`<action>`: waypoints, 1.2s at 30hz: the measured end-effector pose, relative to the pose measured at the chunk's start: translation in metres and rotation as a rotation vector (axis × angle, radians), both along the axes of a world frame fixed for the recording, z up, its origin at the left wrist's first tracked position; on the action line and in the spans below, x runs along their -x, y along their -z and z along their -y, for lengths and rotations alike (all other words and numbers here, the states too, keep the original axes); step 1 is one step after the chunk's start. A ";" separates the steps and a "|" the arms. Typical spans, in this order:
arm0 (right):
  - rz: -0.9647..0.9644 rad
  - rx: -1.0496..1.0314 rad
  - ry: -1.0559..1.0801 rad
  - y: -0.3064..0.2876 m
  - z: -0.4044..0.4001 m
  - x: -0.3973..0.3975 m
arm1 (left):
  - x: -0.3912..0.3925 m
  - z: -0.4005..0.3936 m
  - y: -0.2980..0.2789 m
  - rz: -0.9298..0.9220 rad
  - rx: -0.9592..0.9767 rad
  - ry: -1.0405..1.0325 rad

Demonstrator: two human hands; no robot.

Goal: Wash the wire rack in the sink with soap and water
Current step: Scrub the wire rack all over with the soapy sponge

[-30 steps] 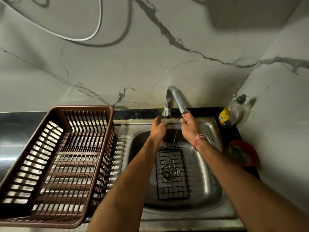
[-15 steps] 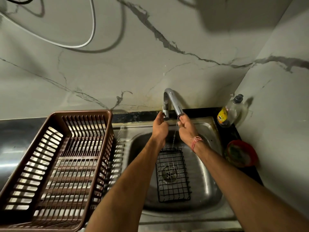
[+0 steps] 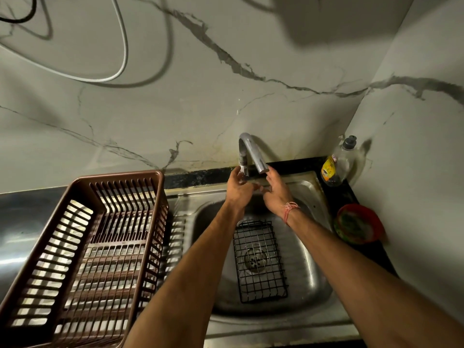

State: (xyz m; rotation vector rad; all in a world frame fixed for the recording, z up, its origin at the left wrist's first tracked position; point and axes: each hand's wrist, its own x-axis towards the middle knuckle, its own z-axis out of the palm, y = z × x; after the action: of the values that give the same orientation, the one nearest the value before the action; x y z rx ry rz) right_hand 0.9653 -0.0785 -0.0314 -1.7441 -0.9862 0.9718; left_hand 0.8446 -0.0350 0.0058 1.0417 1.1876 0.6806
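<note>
On the steel surface at far left sits a brown slatted dish basket (image 3: 82, 252). Right of it, my left hand (image 3: 238, 189) reaches up to the tap (image 3: 251, 153), fingers curled about its handle at the base. My right hand (image 3: 275, 194) hovers just under the spout, fingers loosely spread, holding nothing. Below them the black wire rack (image 3: 259, 262) lies flat in the sink (image 3: 311, 277), over the drain. A soap bottle (image 3: 337, 163) stands far right, untouched. I judge that opening the tap too hard could splash water off the rack.
</note>
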 end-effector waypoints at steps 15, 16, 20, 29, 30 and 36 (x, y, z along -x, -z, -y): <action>0.133 -0.004 0.128 0.010 0.051 -0.073 | -0.054 0.029 0.000 -0.112 -0.019 0.217; 0.139 -0.015 0.149 0.009 0.061 -0.081 | -0.063 0.035 -0.001 -0.113 -0.036 0.243; 0.164 -0.031 0.255 0.000 0.103 -0.109 | -0.104 0.060 0.004 -0.153 -0.135 0.362; 0.286 0.166 0.362 -0.011 0.197 -0.145 | -0.167 0.124 0.023 -0.200 -0.197 0.621; 0.314 0.205 0.324 -0.010 0.199 -0.145 | -0.169 0.126 0.028 -0.226 -0.197 0.627; 0.530 0.205 0.075 -0.005 0.184 -0.145 | -0.170 0.128 0.045 -0.218 -0.199 0.525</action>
State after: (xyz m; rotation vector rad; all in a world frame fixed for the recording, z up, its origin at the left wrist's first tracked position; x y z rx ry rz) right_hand 1.1107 -0.2623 -0.0266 -2.2599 -1.1658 0.5827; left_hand 1.0143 -0.1633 -0.0392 1.5535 0.9780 0.2777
